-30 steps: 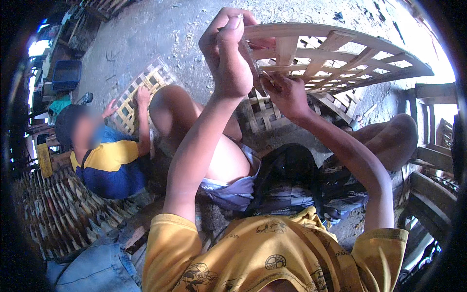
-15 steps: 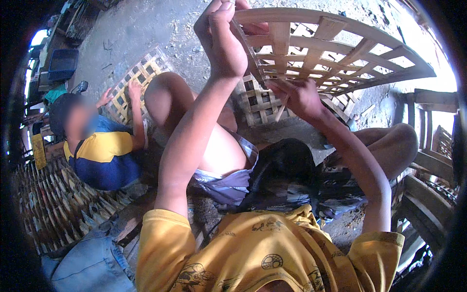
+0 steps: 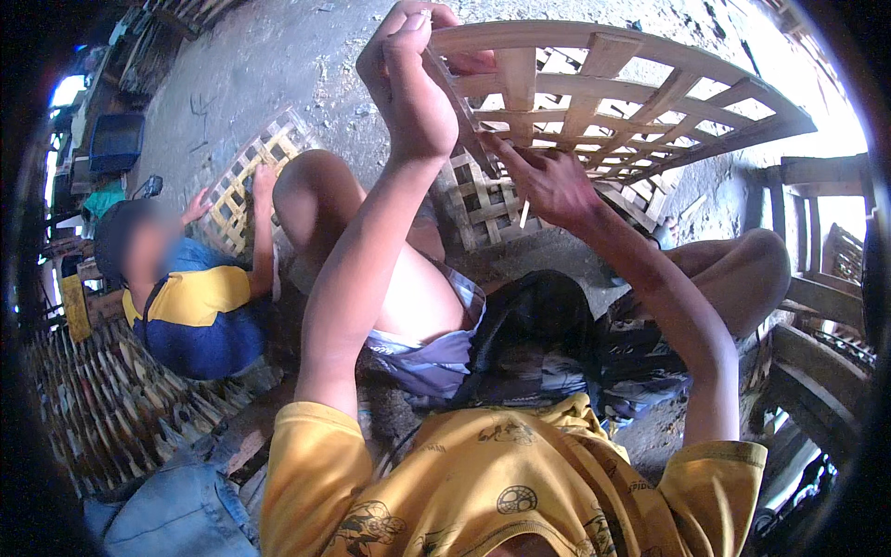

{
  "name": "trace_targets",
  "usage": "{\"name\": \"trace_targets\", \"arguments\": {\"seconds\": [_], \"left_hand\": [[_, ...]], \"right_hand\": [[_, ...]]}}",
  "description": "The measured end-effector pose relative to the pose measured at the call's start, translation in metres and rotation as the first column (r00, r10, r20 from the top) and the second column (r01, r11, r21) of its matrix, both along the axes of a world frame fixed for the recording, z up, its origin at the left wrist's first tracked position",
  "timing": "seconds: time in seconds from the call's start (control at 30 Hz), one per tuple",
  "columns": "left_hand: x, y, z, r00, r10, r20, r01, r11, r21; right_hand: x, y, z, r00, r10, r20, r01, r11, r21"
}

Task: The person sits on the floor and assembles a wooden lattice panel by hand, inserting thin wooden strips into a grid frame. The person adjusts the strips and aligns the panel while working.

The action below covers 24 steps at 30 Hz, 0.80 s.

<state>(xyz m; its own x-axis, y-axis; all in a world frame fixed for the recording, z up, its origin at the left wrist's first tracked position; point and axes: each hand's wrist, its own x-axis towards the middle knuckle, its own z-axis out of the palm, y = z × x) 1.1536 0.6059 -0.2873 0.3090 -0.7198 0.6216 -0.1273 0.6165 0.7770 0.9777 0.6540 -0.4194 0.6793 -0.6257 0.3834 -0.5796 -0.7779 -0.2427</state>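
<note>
Since the earlier frame, the right hand has been shifted slightly up the left edge of one woven panel, held aloft above the floor. Its upper left corner is gripped by the left hand, wrist raised; one thin stick is held in the right, fingers bent. The panel is pale and openly latticed.

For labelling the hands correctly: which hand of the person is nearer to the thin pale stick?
Right. The thin pale stick sticks out just below the right hand; the left hand is farther away, gripping the woven panel by its upper left corner.
</note>
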Motion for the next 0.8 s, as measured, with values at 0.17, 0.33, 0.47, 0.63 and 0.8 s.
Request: {"name": "trace_targets", "arguments": {"seconds": [0.17,0.33,0.47,0.63,0.8], "left_hand": [[0.007,-0.006,-0.011,0.999,0.001,0.043,-0.001,1.0,-0.016],[0.006,-0.005,-0.008,0.998,-0.006,0.068,0.007,1.0,-0.009],[-0.001,0.005,0.001,0.997,-0.067,0.045,0.066,0.997,0.029],[-0.002,0.008,-0.001,0.994,-0.11,0.004,0.11,0.992,0.068],[-0.002,0.009,0.002,0.991,-0.134,-0.003,0.134,0.99,0.04]], "right_hand": [[-0.002,-0.006,-0.008,1.0,0.009,-0.012,-0.011,0.989,-0.148],[-0.004,-0.008,-0.006,0.999,0.036,0.026,-0.032,0.989,-0.144],[0.005,-0.009,-0.015,0.999,-0.031,-0.011,0.029,0.988,-0.154],[-0.008,-0.017,-0.015,0.982,0.105,0.158,-0.051,0.948,-0.313],[-0.01,-0.008,-0.009,0.999,0.029,-0.043,-0.034,0.992,-0.119]]}}
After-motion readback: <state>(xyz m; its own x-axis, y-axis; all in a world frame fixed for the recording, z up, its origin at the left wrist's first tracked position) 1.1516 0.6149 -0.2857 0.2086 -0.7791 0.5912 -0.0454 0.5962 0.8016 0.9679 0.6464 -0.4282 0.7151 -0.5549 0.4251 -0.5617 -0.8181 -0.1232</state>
